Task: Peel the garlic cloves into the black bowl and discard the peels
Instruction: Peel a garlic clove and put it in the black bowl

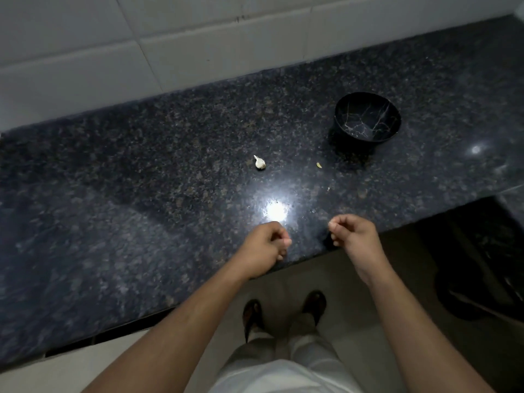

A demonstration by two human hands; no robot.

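My left hand (265,245) and right hand (353,236) hover with fingers curled; whether they pinch anything, I cannot tell. One unpeeled garlic clove (259,163) lies well beyond my fingers; the black bowl (367,117), farther right, looks empty, so peeling remains.

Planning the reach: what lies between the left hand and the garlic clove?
Head view: only bare counter with a bright glare between left hand and garlic clove.

Tabletop (141,180) presents as polished speckled dark granite, glossy with a bright light reflection; black bowl (367,117) is smooth, glossy, pale-veined like marble; garlic clove (260,162) carries dry, papery white skin; wall tiles (85,52) look smooth.
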